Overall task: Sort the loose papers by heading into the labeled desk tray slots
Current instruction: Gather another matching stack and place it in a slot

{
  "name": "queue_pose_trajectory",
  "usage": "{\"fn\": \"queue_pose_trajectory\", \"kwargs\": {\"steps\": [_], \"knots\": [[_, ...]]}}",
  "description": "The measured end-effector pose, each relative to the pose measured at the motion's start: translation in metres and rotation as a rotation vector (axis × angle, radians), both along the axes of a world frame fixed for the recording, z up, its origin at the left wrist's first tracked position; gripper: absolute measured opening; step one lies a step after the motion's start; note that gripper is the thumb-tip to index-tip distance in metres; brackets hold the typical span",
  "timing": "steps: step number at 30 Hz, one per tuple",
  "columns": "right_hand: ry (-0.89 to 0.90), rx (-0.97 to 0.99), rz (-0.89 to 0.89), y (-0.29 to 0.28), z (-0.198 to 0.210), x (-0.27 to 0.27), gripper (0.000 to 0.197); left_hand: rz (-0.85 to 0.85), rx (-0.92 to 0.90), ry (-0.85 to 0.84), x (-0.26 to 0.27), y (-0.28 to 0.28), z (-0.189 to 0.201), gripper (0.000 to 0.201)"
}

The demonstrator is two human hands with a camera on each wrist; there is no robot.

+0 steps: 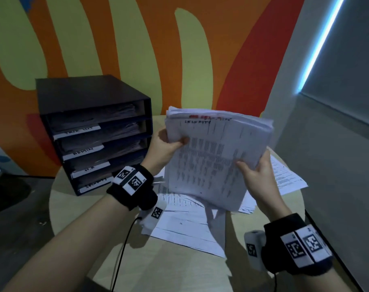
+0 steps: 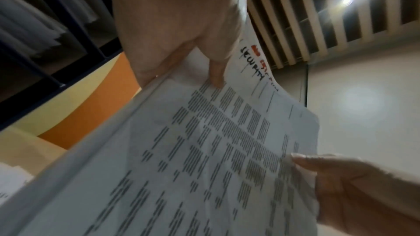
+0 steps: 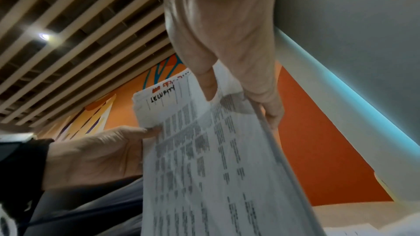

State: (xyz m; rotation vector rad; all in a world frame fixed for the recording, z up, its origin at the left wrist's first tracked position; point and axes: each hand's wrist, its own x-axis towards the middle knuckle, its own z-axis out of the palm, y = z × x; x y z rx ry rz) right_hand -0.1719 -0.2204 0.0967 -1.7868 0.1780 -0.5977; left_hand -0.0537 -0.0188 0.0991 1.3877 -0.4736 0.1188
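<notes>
A thick stack of printed papers is held up above the round table, its top sheet headed by hand "SECURITY". My left hand pinches the stack's upper left edge, thumb on the front. My right hand grips the lower right edge, thumb on the top sheet. The black desk tray stands at the left back of the table, with several slots holding papers and white labels; the lowest label looks like "SECURITY".
More loose sheets lie on the round wooden table under the stack, with others at the right. A painted orange and green wall stands behind; a grey wall with a light strip is at the right.
</notes>
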Motion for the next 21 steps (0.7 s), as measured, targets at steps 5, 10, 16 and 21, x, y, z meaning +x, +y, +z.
{"fn": "queue_pose_trajectory", "kwargs": {"steps": [5,10,16,21], "knots": [[-0.136,-0.315,-0.24,-0.009,0.033,0.0,0.093,0.089,0.131,-0.16,0.005,-0.002,0.004,0.017],[-0.182,-0.851,-0.238,0.003,0.082,0.0,0.094,0.104,0.431,-0.679,0.004,-0.008,0.042,0.028],[-0.117,-0.561,0.086,0.002,0.082,0.022,0.017,0.12,0.64,-0.817,-0.01,0.007,0.068,0.011],[-0.068,-0.208,0.15,-0.002,0.047,0.027,0.018,0.387,0.696,-0.481,0.004,0.062,0.037,0.074]]}}
